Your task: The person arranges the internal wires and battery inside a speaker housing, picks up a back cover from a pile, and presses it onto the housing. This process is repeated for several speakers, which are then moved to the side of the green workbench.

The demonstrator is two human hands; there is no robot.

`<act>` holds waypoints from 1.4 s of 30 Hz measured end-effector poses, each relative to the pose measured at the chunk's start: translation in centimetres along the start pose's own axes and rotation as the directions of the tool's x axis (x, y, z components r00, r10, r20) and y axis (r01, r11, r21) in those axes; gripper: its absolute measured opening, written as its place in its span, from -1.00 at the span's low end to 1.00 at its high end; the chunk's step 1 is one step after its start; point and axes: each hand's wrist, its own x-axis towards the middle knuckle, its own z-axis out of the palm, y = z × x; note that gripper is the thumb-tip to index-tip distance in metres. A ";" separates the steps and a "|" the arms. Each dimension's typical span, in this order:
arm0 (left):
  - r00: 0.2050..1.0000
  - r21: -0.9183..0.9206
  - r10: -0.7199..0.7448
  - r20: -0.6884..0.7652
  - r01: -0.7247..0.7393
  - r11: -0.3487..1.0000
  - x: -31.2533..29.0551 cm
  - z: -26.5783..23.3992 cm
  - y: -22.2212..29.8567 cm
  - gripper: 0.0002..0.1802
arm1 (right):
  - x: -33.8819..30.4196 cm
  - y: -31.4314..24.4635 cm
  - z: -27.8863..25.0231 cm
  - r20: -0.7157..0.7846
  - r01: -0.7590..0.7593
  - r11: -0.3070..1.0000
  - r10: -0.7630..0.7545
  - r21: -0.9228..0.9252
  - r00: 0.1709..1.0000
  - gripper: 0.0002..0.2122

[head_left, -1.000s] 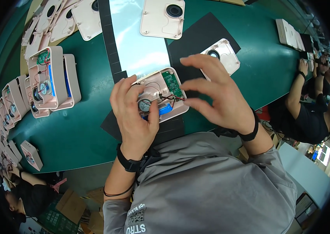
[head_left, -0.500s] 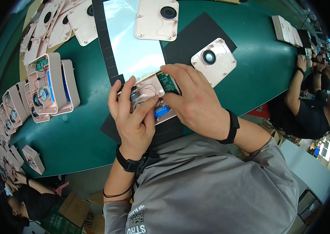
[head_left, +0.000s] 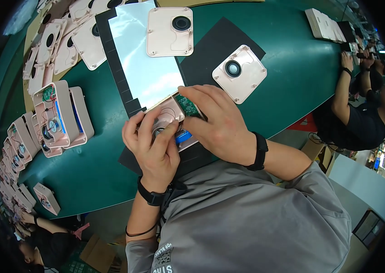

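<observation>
**Open housing held at desk edge: wiring at risk**

Head view: both hands grip one pink open housing (head_left: pixel 174 125) over the black mat (head_left: pixel 201 157), near the green desk (head_left: pixel 292 82) edge. The left hand (head_left: pixel 154 145) is closed on its near side, thumb pressing inside; the right hand (head_left: pixel 217 123) clamps over the green circuit board (head_left: pixel 188 107). Judgement: excess pressure could pinch wires or unseat the board; a slip could drop it.

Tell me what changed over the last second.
The right hand came down from hovering and closed over the pink housing, covering its green circuit board. The left hand kept its grip on it. The pink covers on the green table stayed put.
</observation>
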 end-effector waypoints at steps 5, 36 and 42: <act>0.996 0.042 0.059 0.070 -0.062 0.997 0.5 -0.4 -0.1 -0.70 | 0.4 -0.6 -1.3 0.134 0.023 0.996 -0.011 -0.085 0.991 -0.83; 0.943 -0.562 -0.294 0.153 0.328 0.759 2.0 -5.6 3.6 -0.47 | 1.0 3.1 -7.7 0.380 -0.391 -0.032 0.324 0.920 0.867 -0.82; 0.825 -0.629 -0.207 0.526 0.540 0.559 0.5 -7.8 2.2 -0.76 | 2.9 -0.6 -6.0 0.684 -0.680 -0.139 0.308 0.720 0.661 -0.71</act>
